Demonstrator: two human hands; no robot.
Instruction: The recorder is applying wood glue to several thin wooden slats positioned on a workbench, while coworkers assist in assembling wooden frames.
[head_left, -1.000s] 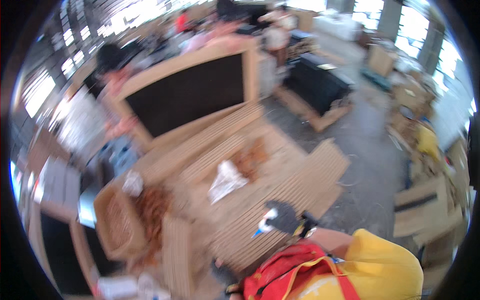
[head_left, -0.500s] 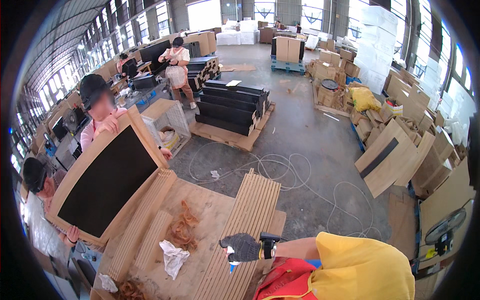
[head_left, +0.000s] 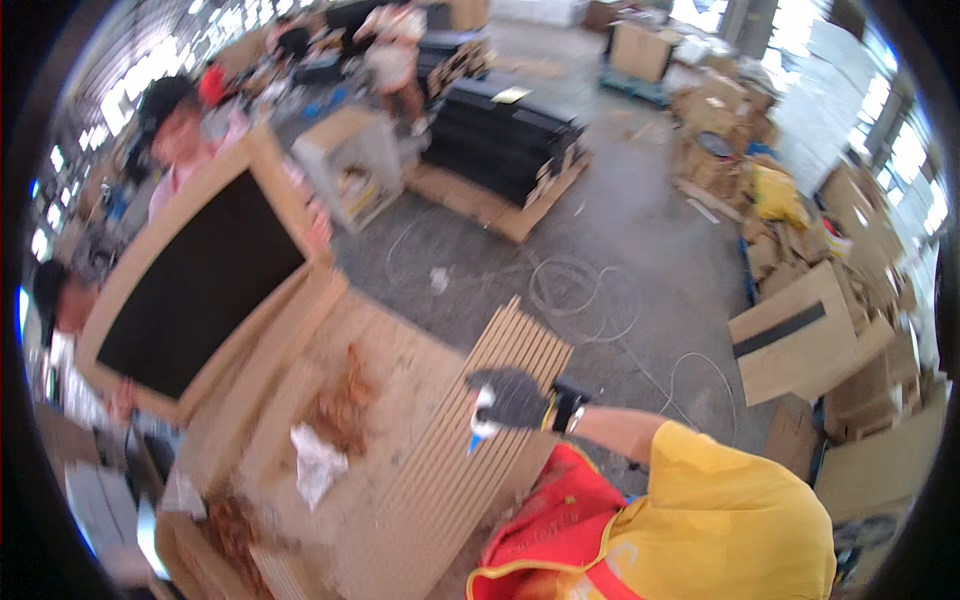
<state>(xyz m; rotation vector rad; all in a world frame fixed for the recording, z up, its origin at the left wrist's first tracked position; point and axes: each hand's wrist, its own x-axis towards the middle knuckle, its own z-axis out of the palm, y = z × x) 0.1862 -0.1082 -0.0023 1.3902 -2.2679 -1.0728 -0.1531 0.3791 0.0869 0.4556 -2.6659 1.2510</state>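
Note:
My right hand (head_left: 512, 400), in a dark grey work glove, is closed around a small white squeeze bottle (head_left: 485, 415) with a blue nozzle pointing down. It hovers over a row of narrow wooden strips (head_left: 450, 465) lying side by side on a wooden board. My left hand is out of view. On the board's left part lie a crumpled white cloth (head_left: 318, 466) and a tangle of brown strips (head_left: 345, 410). Beyond them, a person (head_left: 182, 135) and a second person (head_left: 65, 310) hold a curved wooden frame with a black panel (head_left: 205, 285).
A pallet of stacked black panels (head_left: 500, 140) stands ahead, beside a white crate (head_left: 355, 170). A thin pale hose (head_left: 585, 300) loops over the floor. Cardboard scraps (head_left: 715, 145) and leaning boards (head_left: 795, 330) line the right. Another person (head_left: 393, 60) stands at the back.
The view has tilted and blurred. My right hand, still closed around the bottle, appears higher and further right over the strips. The framed panel stays in the two people's hands.

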